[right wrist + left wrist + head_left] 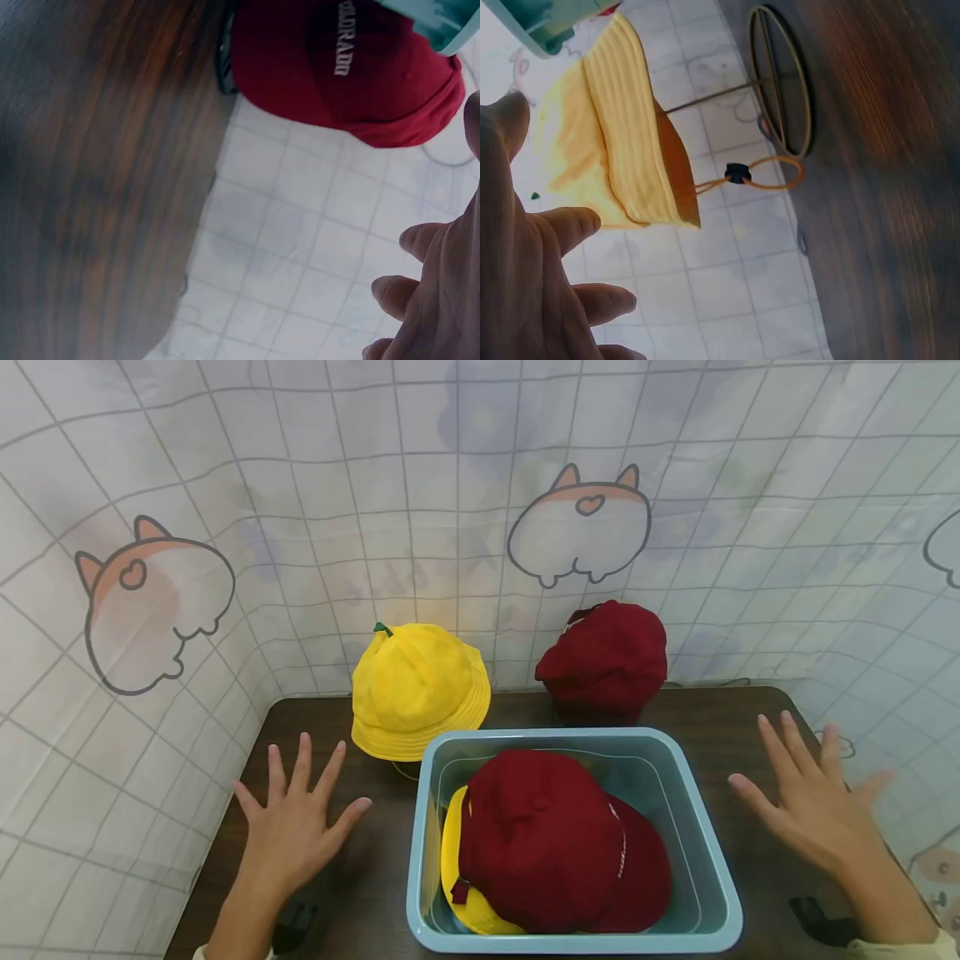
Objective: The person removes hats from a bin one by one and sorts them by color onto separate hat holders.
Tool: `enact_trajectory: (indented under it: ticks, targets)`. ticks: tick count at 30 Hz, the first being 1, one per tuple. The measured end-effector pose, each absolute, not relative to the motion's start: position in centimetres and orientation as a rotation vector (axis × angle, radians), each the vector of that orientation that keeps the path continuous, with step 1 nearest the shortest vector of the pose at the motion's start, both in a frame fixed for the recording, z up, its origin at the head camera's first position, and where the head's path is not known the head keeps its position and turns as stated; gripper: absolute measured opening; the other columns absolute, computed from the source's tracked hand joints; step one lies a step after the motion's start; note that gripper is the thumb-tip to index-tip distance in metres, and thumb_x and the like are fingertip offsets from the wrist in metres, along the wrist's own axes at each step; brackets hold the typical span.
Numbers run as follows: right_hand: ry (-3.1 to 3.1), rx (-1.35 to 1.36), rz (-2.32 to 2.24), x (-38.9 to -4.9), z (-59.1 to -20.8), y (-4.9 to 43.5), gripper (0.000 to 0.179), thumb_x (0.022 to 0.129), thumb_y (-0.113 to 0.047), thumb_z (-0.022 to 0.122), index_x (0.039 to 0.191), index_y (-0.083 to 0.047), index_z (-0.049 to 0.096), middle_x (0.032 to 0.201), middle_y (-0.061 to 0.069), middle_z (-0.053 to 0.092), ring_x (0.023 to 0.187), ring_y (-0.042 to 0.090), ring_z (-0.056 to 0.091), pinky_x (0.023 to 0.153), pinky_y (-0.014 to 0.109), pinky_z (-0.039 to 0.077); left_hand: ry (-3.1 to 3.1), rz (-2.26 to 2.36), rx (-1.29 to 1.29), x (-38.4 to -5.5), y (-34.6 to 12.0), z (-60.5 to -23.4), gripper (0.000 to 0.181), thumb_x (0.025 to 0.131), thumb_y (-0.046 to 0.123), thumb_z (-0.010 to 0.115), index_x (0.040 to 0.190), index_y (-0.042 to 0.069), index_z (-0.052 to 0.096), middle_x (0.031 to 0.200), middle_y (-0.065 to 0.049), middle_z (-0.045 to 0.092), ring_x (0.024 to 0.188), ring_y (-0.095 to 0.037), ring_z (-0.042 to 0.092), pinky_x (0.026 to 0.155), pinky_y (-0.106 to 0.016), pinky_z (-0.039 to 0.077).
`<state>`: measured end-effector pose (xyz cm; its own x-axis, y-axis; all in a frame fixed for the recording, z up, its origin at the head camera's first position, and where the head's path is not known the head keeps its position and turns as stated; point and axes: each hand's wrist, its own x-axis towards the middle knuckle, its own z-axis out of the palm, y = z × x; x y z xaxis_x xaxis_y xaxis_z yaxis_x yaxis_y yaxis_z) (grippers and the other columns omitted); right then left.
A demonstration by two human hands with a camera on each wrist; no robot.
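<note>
Both hands are spread with nothing in them, one on each side of a light blue plastic bin [573, 943]. My left hand [292, 835] is left of the bin, fingers apart; my right hand [817, 810] is to its right, likewise spread. A dark red baseball cap [540, 843] lies in the bin, partly over a yellow hat [452, 843] whose rest is hidden. Behind the bin at left, a yellow bucket hat [420, 681] with a green tip sits on a wire stand [810, 112]. Another dark red cap [611, 656] with white lettering is at back right.
Everything stands on a dark wood table [360, 877]. A white gridded curtain [420, 510] with cartoon animals hangs close behind and at both sides. An orange cord loop with a black toggle [738, 173] dangles from the yellow bucket hat.
</note>
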<state>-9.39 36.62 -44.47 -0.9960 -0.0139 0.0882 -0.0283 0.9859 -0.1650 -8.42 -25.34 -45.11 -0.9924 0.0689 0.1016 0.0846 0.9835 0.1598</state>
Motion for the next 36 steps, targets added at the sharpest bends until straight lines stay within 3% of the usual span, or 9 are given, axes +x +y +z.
enact_trajectory:
  ticks: [7,16,21,25,26,28,32,34,36]
  targets:
    - [-3.003,0.168,0.348,-9.0,-43.1,35.3,0.091,0.099,-0.058,0.052,0.166,-0.027,-0.002,0.172,0.008,-0.005,0.153,0.046,-0.021,0.092,0.085,-0.025,-3.031,-0.359,-0.152,-7.7,-24.0,-44.6,0.077,0.101,0.069,0.040,0.165,0.034,0.016,0.171,-0.017,0.011,0.152,-0.058,-0.001,0.102,-0.089,-0.007]
    - [-2.942,0.339,0.419,-8.6,-40.7,32.5,0.089,0.098,-0.051,0.058,0.166,-0.025,0.007,0.169,0.016,0.020,0.157,0.043,0.005,0.110,0.078,-0.014,-2.927,-0.629,-0.231,-7.0,-21.9,-44.3,0.061,0.107,0.051,0.044,0.162,0.029,0.030,0.168,-0.013,0.027,0.151,-0.053,0.021,0.104,-0.087,0.015]
    - [-2.927,0.416,0.400,-8.4,-38.7,30.5,0.089,0.096,-0.052,0.061,0.166,-0.026,0.012,0.159,0.023,0.041,0.155,0.042,0.020,0.118,0.073,-0.005,-2.846,-0.852,-0.304,-6.8,-20.9,-44.2,0.055,0.110,0.041,0.043,0.161,0.024,0.034,0.164,-0.011,0.035,0.147,-0.045,0.036,0.105,-0.076,0.035]
    - [-2.910,0.496,0.366,-8.5,-37.2,28.6,0.090,0.095,-0.053,0.063,0.166,-0.029,0.013,0.155,0.016,0.049,0.150,0.041,0.034,0.123,0.067,0.003,-2.795,-1.132,-0.303,-6.6,-20.1,-43.7,0.049,0.112,0.036,0.036,0.158,0.018,0.039,0.160,-0.007,0.042,0.142,-0.032,0.047,0.110,-0.063,0.040]
    - [-2.901,0.525,0.366,-8.5,-36.9,28.1,0.090,0.095,-0.052,0.063,0.166,-0.029,0.014,0.153,0.014,0.052,0.141,0.036,0.048,0.124,0.066,0.007,-2.779,-1.200,-0.298,-6.5,-19.8,-43.6,0.048,0.113,0.034,0.034,0.157,0.016,0.040,0.159,-0.005,0.043,0.141,-0.030,0.048,0.111,-0.061,0.040]
    - [-2.882,0.585,0.369,-8.5,-36.2,27.2,0.089,0.094,-0.051,0.065,0.165,-0.029,0.015,0.147,0.009,0.060,0.122,0.028,0.065,0.122,0.065,0.018,-2.752,-1.303,-0.295,-6.3,-19.3,-43.2,0.047,0.113,0.031,0.032,0.156,0.013,0.042,0.158,-0.005,0.046,0.138,-0.030,0.052,0.110,-0.058,0.043]
    - [-2.845,0.701,0.355,-8.5,-35.2,25.4,0.088,0.093,-0.049,0.067,0.165,-0.029,0.020,0.127,0.003,0.073,0.094,0.020,0.071,0.103,0.061,0.046,-2.735,-1.457,-0.260,-5.9,-18.1,-42.4,0.048,0.113,0.032,0.031,0.156,0.013,0.041,0.158,-0.007,0.046,0.132,-0.033,0.057,0.104,-0.056,0.049]
    - [-2.825,0.753,0.329,-8.6,-34.8,24.5,0.087,0.093,-0.050,0.068,0.164,-0.029,0.022,0.118,0.000,0.074,0.104,0.025,0.070,0.092,0.057,0.053,-2.743,-1.523,-0.227,-5.8,-17.5,-42.1,0.050,0.113,0.036,0.031,0.157,0.014,0.040,0.158,-0.009,0.046,0.131,-0.035,0.059,0.100,-0.053,0.053]
    - [-2.802,0.812,0.303,-8.7,-34.5,23.5,0.086,0.092,-0.052,0.068,0.163,-0.031,0.025,0.112,-0.003,0.074,0.100,0.020,0.069,0.086,0.052,0.055,-2.758,-1.603,-0.186,-5.8,-16.9,-41.9,0.052,0.113,0.039,0.032,0.158,0.015,0.037,0.157,-0.011,0.047,0.131,-0.037,0.059,0.096,-0.051,0.056]
